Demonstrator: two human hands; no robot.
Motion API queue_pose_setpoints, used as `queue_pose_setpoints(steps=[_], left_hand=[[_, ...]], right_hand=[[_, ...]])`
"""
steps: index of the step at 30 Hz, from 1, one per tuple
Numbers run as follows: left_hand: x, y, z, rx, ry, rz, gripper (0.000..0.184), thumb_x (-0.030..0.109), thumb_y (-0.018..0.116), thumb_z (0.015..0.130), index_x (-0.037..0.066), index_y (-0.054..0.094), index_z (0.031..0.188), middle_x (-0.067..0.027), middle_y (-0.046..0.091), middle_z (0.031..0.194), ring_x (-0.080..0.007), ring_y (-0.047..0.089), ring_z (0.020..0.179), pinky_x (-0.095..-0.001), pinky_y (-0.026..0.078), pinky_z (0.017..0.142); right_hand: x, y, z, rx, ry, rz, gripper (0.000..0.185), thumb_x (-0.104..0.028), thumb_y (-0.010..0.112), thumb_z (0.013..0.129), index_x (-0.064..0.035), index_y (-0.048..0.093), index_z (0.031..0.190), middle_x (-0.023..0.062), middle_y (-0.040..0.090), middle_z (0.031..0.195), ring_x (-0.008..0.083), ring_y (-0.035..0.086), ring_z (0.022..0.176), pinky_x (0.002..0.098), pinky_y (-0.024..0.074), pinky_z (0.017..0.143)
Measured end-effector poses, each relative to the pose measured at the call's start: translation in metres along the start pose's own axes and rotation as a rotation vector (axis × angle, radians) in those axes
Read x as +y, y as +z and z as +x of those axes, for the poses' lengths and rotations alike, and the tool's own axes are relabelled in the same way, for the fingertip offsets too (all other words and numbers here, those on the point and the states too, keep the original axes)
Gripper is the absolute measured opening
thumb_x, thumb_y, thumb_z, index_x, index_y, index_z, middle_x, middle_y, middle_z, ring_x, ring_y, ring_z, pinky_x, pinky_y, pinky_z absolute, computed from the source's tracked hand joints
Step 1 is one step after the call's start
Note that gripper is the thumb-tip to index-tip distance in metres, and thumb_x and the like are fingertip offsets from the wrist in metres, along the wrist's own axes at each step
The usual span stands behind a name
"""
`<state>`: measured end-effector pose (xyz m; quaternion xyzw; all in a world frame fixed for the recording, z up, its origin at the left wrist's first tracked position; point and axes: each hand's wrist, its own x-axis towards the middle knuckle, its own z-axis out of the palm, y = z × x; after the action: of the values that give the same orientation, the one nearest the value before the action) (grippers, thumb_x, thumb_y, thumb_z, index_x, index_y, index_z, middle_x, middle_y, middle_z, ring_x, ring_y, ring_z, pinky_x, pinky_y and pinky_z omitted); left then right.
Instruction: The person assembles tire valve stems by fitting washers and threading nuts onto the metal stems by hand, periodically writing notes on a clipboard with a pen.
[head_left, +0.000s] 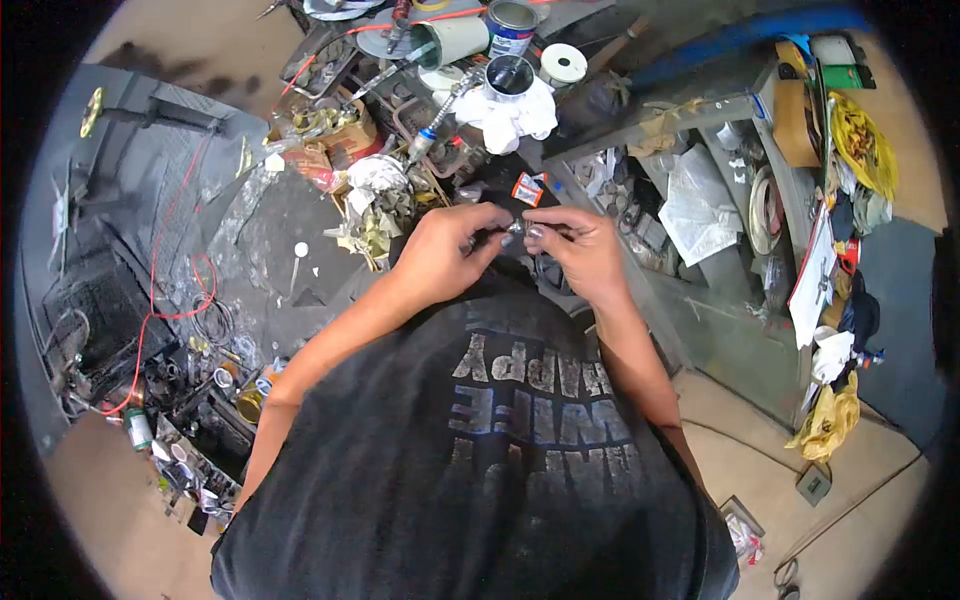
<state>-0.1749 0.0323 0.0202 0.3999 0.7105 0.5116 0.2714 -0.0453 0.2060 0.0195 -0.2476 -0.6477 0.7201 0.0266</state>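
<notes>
Grip of left hand [447, 250] and right hand [584, 252] pinches a small metallic part [516, 227], which could drop if either hand's hold slips.

The small part [517, 227] looks silvery, though too tiny to be sure. The packet [529, 188] is orange and white, the shirt [400, 480] black with faded white and bluish lettering [542, 420], the cord [152, 314] red, the bag [865, 150] yellow.
</notes>
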Motion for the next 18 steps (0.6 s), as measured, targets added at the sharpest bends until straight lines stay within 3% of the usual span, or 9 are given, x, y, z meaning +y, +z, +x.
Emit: queue_pose_setpoints(steps=[3,18], left_hand=[[-0.001,0.003,0.002,-0.011,0.040,0.029,0.020,0.002,0.070,0.081,0.001,0.067,0.101,-0.0175,0.068,0.089,-0.0351,0.068,0.079,-0.0393,0.054,0.068],[0.000,0.005,0.001,0.013,0.079,0.081,0.020,0.002,0.070,0.081,0.001,0.068,0.101,-0.0170,0.069,0.092,-0.0364,0.068,0.083,-0.0407,0.055,0.072]], right_hand=[[0.005,-0.002,-0.003,0.032,-0.011,0.037,0.018,-0.003,0.067,0.092,0.0022,0.069,0.109,0.0088,0.071,0.089,0.0129,0.068,0.075,0.0260,0.0568,0.068],[0.000,-0.005,-0.006,-0.041,0.092,0.095,0.014,-0.009,0.065,0.095,0.0028,0.067,0.103,0.0100,0.071,0.085,0.0143,0.069,0.072,0.0274,0.0584,0.066]])
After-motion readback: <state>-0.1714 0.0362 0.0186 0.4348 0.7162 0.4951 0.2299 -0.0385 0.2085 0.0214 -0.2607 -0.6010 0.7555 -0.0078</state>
